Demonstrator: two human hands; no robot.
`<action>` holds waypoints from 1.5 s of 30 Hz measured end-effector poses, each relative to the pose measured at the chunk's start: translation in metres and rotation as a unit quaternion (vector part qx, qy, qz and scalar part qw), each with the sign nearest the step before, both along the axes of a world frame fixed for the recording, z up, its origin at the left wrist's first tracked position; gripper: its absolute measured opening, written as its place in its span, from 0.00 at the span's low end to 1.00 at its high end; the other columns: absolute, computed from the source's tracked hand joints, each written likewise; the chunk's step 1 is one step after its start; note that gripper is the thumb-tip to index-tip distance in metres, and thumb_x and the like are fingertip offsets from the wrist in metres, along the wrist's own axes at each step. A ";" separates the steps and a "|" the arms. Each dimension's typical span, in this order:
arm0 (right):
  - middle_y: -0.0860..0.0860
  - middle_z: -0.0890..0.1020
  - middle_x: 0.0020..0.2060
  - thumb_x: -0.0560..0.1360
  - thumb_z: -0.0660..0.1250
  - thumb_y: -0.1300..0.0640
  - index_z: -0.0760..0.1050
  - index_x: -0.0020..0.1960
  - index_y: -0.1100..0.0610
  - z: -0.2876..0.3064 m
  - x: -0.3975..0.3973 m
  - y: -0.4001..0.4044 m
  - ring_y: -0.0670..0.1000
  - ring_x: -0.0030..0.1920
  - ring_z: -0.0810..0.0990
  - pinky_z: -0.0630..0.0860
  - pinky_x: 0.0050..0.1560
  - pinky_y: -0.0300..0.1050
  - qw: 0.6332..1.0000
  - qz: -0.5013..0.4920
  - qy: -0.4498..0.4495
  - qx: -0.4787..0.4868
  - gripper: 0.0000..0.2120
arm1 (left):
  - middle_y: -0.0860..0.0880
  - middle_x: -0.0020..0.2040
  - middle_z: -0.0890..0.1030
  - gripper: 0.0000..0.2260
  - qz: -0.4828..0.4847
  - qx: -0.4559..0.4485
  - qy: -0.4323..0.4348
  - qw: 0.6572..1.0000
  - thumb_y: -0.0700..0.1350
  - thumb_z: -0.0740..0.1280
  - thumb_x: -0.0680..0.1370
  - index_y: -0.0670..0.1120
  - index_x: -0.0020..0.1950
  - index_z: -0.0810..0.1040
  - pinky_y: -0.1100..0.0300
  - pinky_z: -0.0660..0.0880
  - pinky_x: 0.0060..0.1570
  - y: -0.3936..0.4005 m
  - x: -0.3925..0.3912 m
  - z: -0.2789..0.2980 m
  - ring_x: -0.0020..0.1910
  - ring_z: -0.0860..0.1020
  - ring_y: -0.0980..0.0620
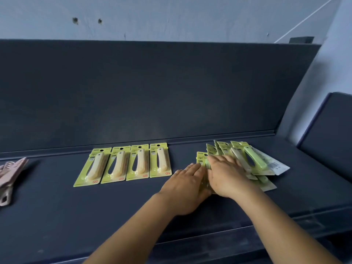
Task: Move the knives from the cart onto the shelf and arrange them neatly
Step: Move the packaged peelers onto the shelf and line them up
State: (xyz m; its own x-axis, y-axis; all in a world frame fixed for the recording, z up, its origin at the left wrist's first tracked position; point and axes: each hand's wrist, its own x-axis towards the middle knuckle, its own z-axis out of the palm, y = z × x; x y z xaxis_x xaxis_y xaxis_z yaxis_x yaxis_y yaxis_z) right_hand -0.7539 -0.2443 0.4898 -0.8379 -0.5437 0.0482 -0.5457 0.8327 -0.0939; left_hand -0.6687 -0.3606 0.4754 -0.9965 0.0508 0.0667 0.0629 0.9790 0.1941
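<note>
Several packaged fruit knives (124,164) with cream handles lie side by side in a neat row on the dark shelf (57,206), each on a yellow-green card. To their right sits a loose fanned pile of knife packs (255,161), one with a green handle on top. My left hand (185,189) lies flat on the shelf at the pile's left edge, fingers straight, touching one card (200,158). My right hand (226,174) rests flat on the pile with fingers spread. The cards under both hands are mostly hidden.
Pink plastic clips (9,174) lie at the shelf's far left. A tall dark back panel (152,92) rises behind the shelf. A dark side block (327,130) stands at the right. Bare shelf lies between the row and the pile.
</note>
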 end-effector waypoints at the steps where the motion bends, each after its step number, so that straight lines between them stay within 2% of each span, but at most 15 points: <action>1: 0.47 0.59 0.75 0.80 0.52 0.49 0.54 0.75 0.51 -0.003 -0.003 0.007 0.53 0.74 0.55 0.52 0.72 0.51 1.000 0.004 0.000 0.004 0.25 | 0.50 0.79 0.51 0.31 -0.002 -0.010 -0.012 1.000 0.60 0.54 0.80 0.48 0.78 0.50 0.54 0.48 0.73 0.004 -0.003 -0.002 0.77 0.50 0.51; 4: 0.46 0.59 0.74 0.81 0.49 0.45 0.54 0.75 0.51 -0.010 -0.011 0.021 0.52 0.73 0.55 0.51 0.71 0.51 1.000 0.021 0.009 0.016 0.25 | 0.50 0.78 0.53 0.31 0.021 -0.047 -0.021 0.998 0.63 0.51 0.79 0.48 0.78 0.51 0.52 0.51 0.73 0.008 -0.011 -0.005 0.77 0.52 0.51; 8: 0.47 0.59 0.74 0.81 0.46 0.45 0.60 0.73 0.52 -0.013 -0.018 0.025 0.51 0.74 0.52 0.49 0.72 0.52 0.998 0.047 0.006 0.046 0.23 | 0.49 0.78 0.55 0.31 0.074 -0.079 -0.021 0.994 0.63 0.49 0.80 0.47 0.77 0.53 0.51 0.51 0.74 0.004 -0.016 -0.006 0.77 0.52 0.50; 13: 0.48 0.53 0.77 0.82 0.47 0.48 0.55 0.76 0.53 -0.012 -0.021 0.016 0.51 0.77 0.45 0.41 0.74 0.53 0.994 0.086 0.007 0.062 0.24 | 0.48 0.78 0.56 0.30 0.126 -0.083 -0.024 0.988 0.61 0.49 0.81 0.46 0.77 0.52 0.52 0.51 0.74 -0.003 -0.017 -0.009 0.77 0.52 0.50; 19: 0.50 0.62 0.74 0.81 0.52 0.54 0.60 0.74 0.56 -0.006 -0.017 -0.014 0.52 0.75 0.52 0.45 0.74 0.51 0.992 0.128 -0.007 0.020 0.22 | 0.47 0.76 0.61 0.23 0.156 -0.059 -0.003 0.986 0.53 0.51 0.83 0.45 0.76 0.56 0.55 0.53 0.72 -0.010 -0.025 -0.012 0.75 0.58 0.49; 22: 0.50 0.61 0.74 0.78 0.55 0.57 0.57 0.75 0.56 -0.007 -0.018 -0.025 0.52 0.75 0.53 0.48 0.74 0.50 0.992 0.125 -0.024 0.024 0.26 | 0.45 0.76 0.60 0.23 0.162 -0.076 0.004 0.984 0.47 0.53 0.83 0.44 0.77 0.54 0.54 0.51 0.73 -0.015 -0.028 -0.014 0.75 0.57 0.48; 28: 0.49 0.54 0.77 0.78 0.56 0.60 0.50 0.77 0.55 -0.010 -0.023 -0.037 0.50 0.76 0.49 0.49 0.74 0.48 0.992 0.115 -0.051 0.010 0.29 | 0.46 0.72 0.66 0.21 0.162 -0.075 0.056 0.982 0.43 0.56 0.81 0.45 0.75 0.59 0.55 0.53 0.71 -0.024 -0.030 -0.010 0.72 0.63 0.47; 30: 0.49 0.54 0.77 0.78 0.56 0.61 0.50 0.77 0.55 -0.009 -0.024 -0.040 0.50 0.76 0.49 0.50 0.75 0.49 0.992 0.113 -0.051 0.011 0.30 | 0.45 0.73 0.64 0.21 0.163 -0.076 0.057 0.982 0.43 0.55 0.81 0.46 0.75 0.59 0.55 0.51 0.72 -0.027 -0.030 -0.009 0.73 0.61 0.47; 33: 0.48 0.55 0.76 0.78 0.57 0.60 0.52 0.77 0.54 -0.008 -0.024 -0.043 0.50 0.76 0.50 0.52 0.74 0.48 0.992 0.120 -0.049 0.002 0.29 | 0.46 0.78 0.53 0.25 0.141 -0.071 0.040 0.987 0.41 0.54 0.81 0.46 0.77 0.53 0.54 0.45 0.73 -0.029 -0.030 -0.008 0.77 0.50 0.48; 38: 0.48 0.50 0.77 0.79 0.54 0.59 0.52 0.76 0.56 -0.008 -0.025 -0.033 0.52 0.76 0.47 0.52 0.73 0.47 0.997 0.057 -0.051 -0.030 0.27 | 0.47 0.76 0.59 0.26 0.136 -0.056 0.040 0.988 0.41 0.57 0.79 0.45 0.77 0.55 0.55 0.49 0.73 -0.030 -0.032 -0.007 0.75 0.57 0.49; 42: 0.43 0.49 0.76 0.77 0.54 0.63 0.53 0.76 0.55 -0.007 -0.026 -0.028 0.49 0.75 0.51 0.60 0.71 0.49 0.994 0.043 -0.094 -0.034 0.28 | 0.47 0.79 0.50 0.26 0.129 -0.039 0.020 0.991 0.44 0.52 0.82 0.47 0.78 0.48 0.54 0.45 0.74 -0.032 -0.034 -0.006 0.77 0.49 0.50; 45: 0.40 0.46 0.76 0.77 0.54 0.66 0.53 0.76 0.54 -0.006 -0.028 -0.032 0.47 0.76 0.50 0.62 0.71 0.49 0.993 0.047 -0.100 -0.043 0.30 | 0.48 0.79 0.49 0.26 0.123 -0.042 0.010 0.991 0.42 0.53 0.81 0.48 0.78 0.48 0.55 0.47 0.74 -0.034 -0.034 -0.007 0.77 0.49 0.50</action>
